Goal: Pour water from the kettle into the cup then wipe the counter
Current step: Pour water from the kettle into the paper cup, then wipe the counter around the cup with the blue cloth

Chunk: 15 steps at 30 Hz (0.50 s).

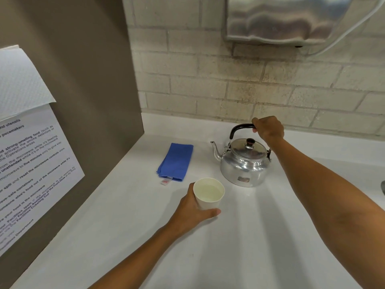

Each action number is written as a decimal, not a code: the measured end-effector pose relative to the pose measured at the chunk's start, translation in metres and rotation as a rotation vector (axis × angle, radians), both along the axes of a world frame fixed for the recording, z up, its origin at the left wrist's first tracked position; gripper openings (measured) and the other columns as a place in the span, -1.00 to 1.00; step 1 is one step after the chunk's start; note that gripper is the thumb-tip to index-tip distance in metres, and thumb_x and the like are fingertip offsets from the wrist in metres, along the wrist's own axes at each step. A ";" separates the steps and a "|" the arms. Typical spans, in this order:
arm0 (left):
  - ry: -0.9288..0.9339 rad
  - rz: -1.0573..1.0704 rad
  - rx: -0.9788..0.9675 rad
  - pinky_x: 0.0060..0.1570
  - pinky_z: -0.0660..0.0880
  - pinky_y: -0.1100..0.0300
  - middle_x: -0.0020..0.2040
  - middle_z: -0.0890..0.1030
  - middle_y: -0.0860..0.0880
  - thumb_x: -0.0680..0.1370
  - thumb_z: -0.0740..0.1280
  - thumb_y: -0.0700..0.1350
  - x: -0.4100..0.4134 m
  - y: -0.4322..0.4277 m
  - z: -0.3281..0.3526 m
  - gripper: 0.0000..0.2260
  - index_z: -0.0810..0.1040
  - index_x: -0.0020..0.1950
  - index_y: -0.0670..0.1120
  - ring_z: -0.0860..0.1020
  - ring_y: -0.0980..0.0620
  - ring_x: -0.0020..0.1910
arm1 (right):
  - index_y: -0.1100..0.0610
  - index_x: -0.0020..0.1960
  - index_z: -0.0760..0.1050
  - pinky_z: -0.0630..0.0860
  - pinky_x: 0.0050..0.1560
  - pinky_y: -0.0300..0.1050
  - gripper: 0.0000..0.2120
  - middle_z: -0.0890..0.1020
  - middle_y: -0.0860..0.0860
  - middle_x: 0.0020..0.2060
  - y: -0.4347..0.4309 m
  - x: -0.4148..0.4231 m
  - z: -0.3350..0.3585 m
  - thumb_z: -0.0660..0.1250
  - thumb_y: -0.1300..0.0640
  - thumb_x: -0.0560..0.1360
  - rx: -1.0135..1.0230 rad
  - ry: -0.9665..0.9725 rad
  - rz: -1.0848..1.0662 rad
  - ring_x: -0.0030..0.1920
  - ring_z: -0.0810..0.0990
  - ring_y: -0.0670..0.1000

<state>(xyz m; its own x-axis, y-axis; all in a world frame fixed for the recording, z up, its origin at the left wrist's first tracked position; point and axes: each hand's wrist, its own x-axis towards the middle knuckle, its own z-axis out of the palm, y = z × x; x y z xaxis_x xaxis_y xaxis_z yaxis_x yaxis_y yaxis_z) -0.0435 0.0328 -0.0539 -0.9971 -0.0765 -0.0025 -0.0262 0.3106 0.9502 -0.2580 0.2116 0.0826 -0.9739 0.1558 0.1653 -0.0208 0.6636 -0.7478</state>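
Our left hand (193, 209) grips the cup (209, 193), thumb at its 6 o'clock. Our right hand (267, 129) clenches the kettle (243, 163) handle at 1 o'clock.

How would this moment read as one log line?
left hand: holds cup | right hand: grips kettle handle | cloth: untouched

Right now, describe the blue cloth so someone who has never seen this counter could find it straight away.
Start at the white counter under the brick wall, where it meets the brown side panel. The blue cloth lies flat there, left of the metal kettle and beyond the paper cup. It is the only coloured, soft thing, folded into a long rectangle with a small tag at its near end.
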 end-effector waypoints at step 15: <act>0.010 0.024 -0.195 0.35 0.13 0.15 0.49 0.08 0.08 0.48 0.32 -0.24 0.000 -0.087 0.023 -0.33 0.06 0.46 0.10 0.09 0.06 0.45 | 0.21 0.09 0.50 0.36 0.08 0.01 -0.72 0.57 0.17 0.06 -0.005 0.091 -0.050 0.22 0.23 0.40 0.195 0.530 0.155 0.09 0.46 0.21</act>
<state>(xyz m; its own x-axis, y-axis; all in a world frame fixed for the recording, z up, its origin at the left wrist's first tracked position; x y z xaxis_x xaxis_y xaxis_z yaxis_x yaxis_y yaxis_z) -0.0435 -0.0539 -0.0305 -0.9949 -0.0982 0.0247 -0.0266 0.4885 0.8722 -0.1671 0.2066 0.0330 -0.7594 -0.0647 0.6474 -0.4668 0.7474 -0.4728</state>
